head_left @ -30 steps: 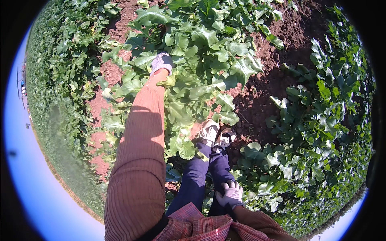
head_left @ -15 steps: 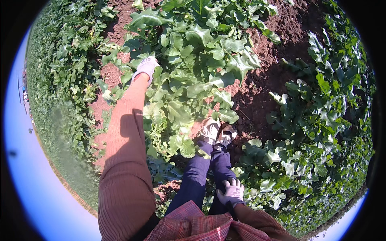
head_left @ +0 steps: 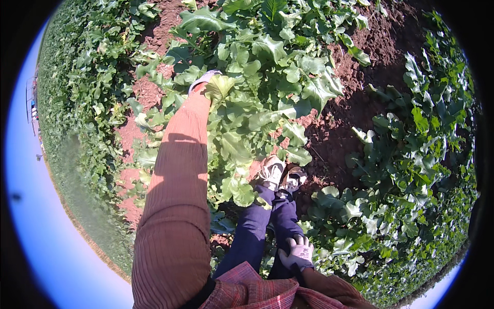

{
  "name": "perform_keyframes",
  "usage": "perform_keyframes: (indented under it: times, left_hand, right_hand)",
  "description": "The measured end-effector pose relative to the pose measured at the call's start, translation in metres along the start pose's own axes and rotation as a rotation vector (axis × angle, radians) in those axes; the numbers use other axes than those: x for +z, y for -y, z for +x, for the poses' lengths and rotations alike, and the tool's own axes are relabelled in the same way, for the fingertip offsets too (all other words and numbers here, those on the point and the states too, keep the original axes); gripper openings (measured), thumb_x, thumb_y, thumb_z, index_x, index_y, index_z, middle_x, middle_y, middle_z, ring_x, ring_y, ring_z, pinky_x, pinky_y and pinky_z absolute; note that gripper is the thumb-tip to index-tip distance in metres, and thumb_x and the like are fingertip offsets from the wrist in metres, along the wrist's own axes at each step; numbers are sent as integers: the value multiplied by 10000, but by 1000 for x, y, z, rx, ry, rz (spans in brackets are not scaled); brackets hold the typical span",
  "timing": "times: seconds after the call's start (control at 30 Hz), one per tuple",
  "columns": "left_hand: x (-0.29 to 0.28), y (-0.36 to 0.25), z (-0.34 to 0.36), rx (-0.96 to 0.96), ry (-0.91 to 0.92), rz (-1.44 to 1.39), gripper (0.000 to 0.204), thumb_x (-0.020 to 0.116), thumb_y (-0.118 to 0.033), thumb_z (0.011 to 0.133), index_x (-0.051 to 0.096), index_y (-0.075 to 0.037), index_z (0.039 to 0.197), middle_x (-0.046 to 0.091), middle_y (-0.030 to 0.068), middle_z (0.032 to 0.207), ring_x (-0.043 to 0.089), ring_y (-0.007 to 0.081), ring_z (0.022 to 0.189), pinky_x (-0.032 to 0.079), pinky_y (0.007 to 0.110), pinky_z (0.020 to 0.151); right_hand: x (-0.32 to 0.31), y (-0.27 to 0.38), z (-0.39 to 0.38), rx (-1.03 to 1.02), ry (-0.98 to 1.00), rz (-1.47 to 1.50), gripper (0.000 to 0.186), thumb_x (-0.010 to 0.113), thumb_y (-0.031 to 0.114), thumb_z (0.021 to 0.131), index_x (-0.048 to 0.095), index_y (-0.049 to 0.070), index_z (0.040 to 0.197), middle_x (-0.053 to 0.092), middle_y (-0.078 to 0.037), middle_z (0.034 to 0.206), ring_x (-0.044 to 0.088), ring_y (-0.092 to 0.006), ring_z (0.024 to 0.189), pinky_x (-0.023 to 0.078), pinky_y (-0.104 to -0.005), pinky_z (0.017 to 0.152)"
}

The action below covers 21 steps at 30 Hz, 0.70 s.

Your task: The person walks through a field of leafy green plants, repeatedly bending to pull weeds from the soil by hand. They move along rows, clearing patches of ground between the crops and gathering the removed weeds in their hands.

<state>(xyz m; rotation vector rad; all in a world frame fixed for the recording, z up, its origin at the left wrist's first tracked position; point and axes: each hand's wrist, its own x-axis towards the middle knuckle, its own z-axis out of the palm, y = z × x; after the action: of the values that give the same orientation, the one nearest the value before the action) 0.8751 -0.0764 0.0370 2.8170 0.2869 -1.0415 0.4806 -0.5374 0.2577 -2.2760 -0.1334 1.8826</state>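
Note:
My left hand point(head_left: 203, 79), in a pale glove, reaches into a leafy green plant point(head_left: 270, 51) in the upper middle. A light yellow-green leaf point(head_left: 220, 85) lies against its wrist, and foliage hides its fingertips, so its grip cannot be made out. Lower right, my right hand point(head_left: 298, 251), also gloved, rests with fingers spread on my dark trouser leg point(head_left: 284, 216). My pale shoes point(head_left: 271, 172) stand at the foot of the plant.
Dense rows of similar plants run along the left point(head_left: 87, 87) and right point(head_left: 411, 154). Strips of reddish, cloddy soil point(head_left: 370, 56) lie between them. Distant structures point(head_left: 32, 108) show at the field's far left edge.
Since half a second ago my left hand has swung rightward into the leaves, and a light leaf now overlaps its wrist. My right hand stays on my leg.

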Motion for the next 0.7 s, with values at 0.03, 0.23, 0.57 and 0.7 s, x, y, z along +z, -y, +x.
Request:
perform_keyframes:
  times: [0.03, 0.23, 0.57, 0.7]
  left_hand:
    - [5, 1, 2, -10, -13, -10, 328, 677, -341, 857, 687, -68, 1037, 700, 206, 997, 669, 401, 973, 530, 468, 827]
    - [16, 4, -1, -94, -159, -106, 348, 705, -351, 825, 700, -65, 1022, 704, 207, 984, 673, 397, 971, 537, 463, 827]
    - [50, 14, 31, -220, -396, -322, 383, 753, -369, 772, 722, -60, 996, 709, 208, 963, 680, 390, 967, 549, 455, 828]
    - [77, 10, 52, -264, -502, -317, 397, 772, -376, 751, 730, -58, 986, 711, 208, 955, 683, 388, 966, 554, 451, 828]
  right_hand:
    - [-1, -1, 0, -1, 4, 13, 667, 675, 523, 810, 594, 170, 1370, 477, -202, 1478, 397, -397, 1372, 309, -529, 1140]
    - [-8, -2, 1, -8, 8, 22, 660, 674, 521, 813, 594, 175, 1370, 477, -205, 1478, 393, -401, 1374, 305, -531, 1142]
    - [-3, -16, 3, -58, -53, 46, 646, 688, 519, 793, 611, 175, 1335, 497, -182, 1450, 421, -397, 1337, 328, -539, 1112]
    - [-4, -18, 3, -63, -44, 49, 645, 685, 521, 796, 611, 179, 1338, 491, -185, 1456, 416, -405, 1342, 325, -544, 1113]
